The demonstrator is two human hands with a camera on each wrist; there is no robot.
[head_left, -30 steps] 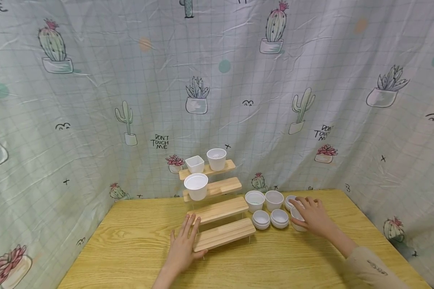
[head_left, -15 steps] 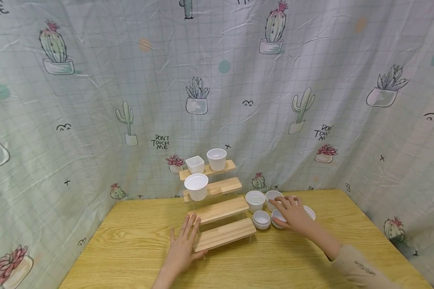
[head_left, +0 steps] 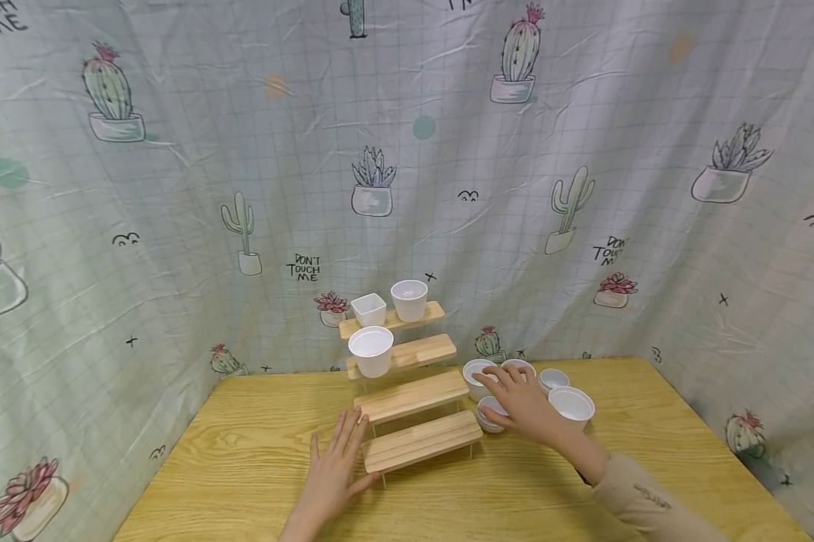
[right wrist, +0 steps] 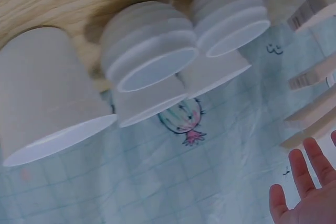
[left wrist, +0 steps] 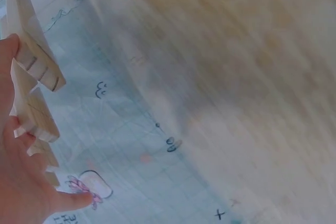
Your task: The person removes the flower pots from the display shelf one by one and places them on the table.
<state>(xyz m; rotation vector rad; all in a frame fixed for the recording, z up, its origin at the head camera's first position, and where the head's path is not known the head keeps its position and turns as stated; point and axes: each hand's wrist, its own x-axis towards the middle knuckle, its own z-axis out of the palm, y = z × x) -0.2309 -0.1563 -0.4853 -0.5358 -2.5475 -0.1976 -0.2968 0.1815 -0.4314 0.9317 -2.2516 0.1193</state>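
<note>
A four-tier wooden stand [head_left: 420, 443] holds three white pots on its upper tiers: a square one [head_left: 369, 309], a round one [head_left: 410, 300] and a wider-rimmed one [head_left: 371, 351]. My left hand [head_left: 330, 473] rests fingers and thumb along the stand's left end; the left wrist view shows fingertips at the ends of its slats [left wrist: 39, 69]. My right hand [head_left: 523, 405] is over the pots right of the stand, fingers spread. Its thumb lies right by a small ribbed pot [head_left: 489, 423], and its fingertips overlap a taller pot [head_left: 473, 373]. Other pots are partly hidden beneath it.
To the right of my right hand are a wide white pot [head_left: 572, 406] and a small pot [head_left: 554, 378]. Ribbed pots [right wrist: 149, 43] sit beside a taller pot [right wrist: 47, 93] in the right wrist view. Behind the wooden table [head_left: 244, 444] hangs a cactus-print curtain [head_left: 434, 165].
My right hand has moved left across the pots, from the wide pot at the right to those near the stand, carrying nothing. My left hand has stayed at the stand's end, shifting slightly.
</note>
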